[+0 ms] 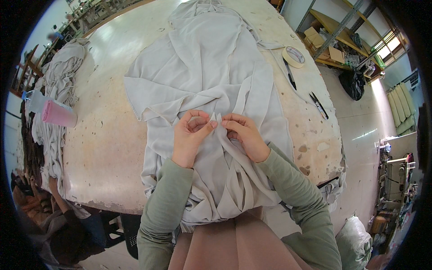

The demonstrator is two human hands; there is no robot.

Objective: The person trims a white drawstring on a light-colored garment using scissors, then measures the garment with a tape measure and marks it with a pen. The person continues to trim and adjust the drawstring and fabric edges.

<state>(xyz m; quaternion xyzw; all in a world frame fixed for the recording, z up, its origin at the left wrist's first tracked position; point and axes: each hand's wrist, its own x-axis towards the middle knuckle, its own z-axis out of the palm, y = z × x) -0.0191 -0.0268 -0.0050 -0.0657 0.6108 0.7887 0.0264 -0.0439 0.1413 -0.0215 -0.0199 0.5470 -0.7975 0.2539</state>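
Observation:
A large pale grey garment (202, 54) of thin cloth lies spread over the table, its near end bunched by the table's front edge. Above its middle, my left hand (191, 135) pinches a small fold of the cloth between thumb and fingers. Close beside it, my right hand (243, 135) pinches the same cloth, so a little peak of fabric stands up between my fingertips. Loose strips of the cloth hang below my right hand. Whatever lies inside the pinched fold is hidden.
On the worn table (103, 157), a roll of tape (293, 57), a black pen (290, 75) and thread snips (319, 106) lie right of the garment. At left are a pink bottle (58, 112) and heaped grey cloth (63, 67). Another person (67, 225) sits lower left. Shelving (337, 31) stands far right.

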